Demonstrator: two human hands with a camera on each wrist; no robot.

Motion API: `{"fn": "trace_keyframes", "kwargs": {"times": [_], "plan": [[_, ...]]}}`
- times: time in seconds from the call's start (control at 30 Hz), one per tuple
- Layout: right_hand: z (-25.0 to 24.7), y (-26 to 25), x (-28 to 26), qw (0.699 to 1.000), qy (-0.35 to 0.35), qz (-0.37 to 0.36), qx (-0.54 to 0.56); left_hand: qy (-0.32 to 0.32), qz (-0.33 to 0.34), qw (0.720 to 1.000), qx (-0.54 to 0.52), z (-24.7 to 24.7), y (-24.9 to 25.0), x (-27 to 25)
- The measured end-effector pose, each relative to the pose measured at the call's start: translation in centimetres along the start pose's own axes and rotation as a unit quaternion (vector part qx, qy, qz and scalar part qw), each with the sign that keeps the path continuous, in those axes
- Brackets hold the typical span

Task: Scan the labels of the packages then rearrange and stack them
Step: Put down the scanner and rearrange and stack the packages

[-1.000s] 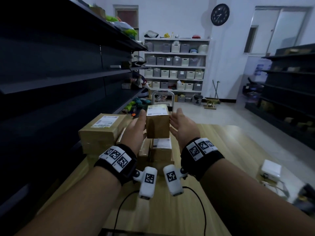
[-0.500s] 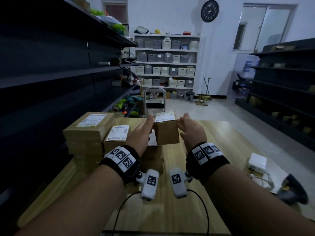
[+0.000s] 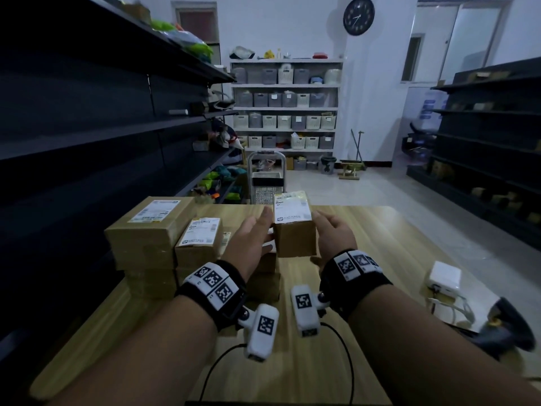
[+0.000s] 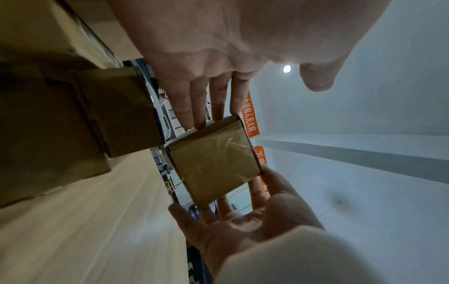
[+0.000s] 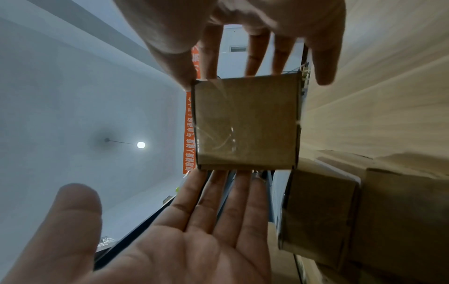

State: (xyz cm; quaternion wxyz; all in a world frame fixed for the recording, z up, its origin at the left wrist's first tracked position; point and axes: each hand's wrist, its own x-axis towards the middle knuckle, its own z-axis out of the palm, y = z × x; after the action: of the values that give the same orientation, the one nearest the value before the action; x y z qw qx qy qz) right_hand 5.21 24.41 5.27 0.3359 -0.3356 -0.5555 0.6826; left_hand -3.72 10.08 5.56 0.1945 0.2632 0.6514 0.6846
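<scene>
Head view: we see the small box point(image 3: 295, 230), label up, carried right off the package stack point(image 3: 164, 244), so restacking is under way; left hand point(image 3: 251, 238) and right hand point(image 3: 333, 235) press it between straight fingers.

Wrist views: flat fingers point(image 4: 216, 100) clamp opposite sides; the label is hidden, and the box probably hangs clear of the table point(image 5: 376, 76).
</scene>
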Motion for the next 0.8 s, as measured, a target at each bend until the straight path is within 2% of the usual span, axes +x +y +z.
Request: {"fn": "trace_keyframes", "kwargs": {"times": [0.1,0.17,0.3,0.37,0.4,0.5,0.6,0.7,0.8], "plan": [[0.1,0.1,0.1,0.996,-0.016,0.043,0.081,-0.01,0.0,0.999,0.036,0.0,-0.9,0.2],[-0.1,0.5,0.5,0.995,-0.007,0.048,0.089,-0.012,0.014,0.996,0.09,-0.1,-0.9,0.3],[-1.0,1.4,1.0,0.992,0.019,0.07,0.105,0.1,0.01,0.974,0.203,-1.1,-0.6,2.3],[-1.4,1.8,1.1,0.991,0.025,0.076,0.104,0.121,-0.01,0.958,0.26,-1.3,-1.0,3.4],[-1.5,1.9,1.2,0.991,0.026,0.074,0.105,0.11,-0.021,0.944,0.31,-1.1,-1.3,3.7],[-1.8,2.4,1.6,0.99,0.03,0.073,0.121,0.052,-0.046,0.877,0.475,0.3,-2.4,4.2],[-2.3,2.7,1.8,0.989,0.034,0.076,0.123,0.014,-0.046,0.838,0.543,1.5,-3.3,4.4],[-2.8,2.9,1.9,0.987,0.027,0.082,0.135,0.024,-0.031,0.821,0.57,1.5,-3.7,4.5],[-3.1,3.2,2.0,0.986,0.022,0.084,0.14,0.046,-0.014,0.825,0.563,1.4,-3.7,4.7]]}}
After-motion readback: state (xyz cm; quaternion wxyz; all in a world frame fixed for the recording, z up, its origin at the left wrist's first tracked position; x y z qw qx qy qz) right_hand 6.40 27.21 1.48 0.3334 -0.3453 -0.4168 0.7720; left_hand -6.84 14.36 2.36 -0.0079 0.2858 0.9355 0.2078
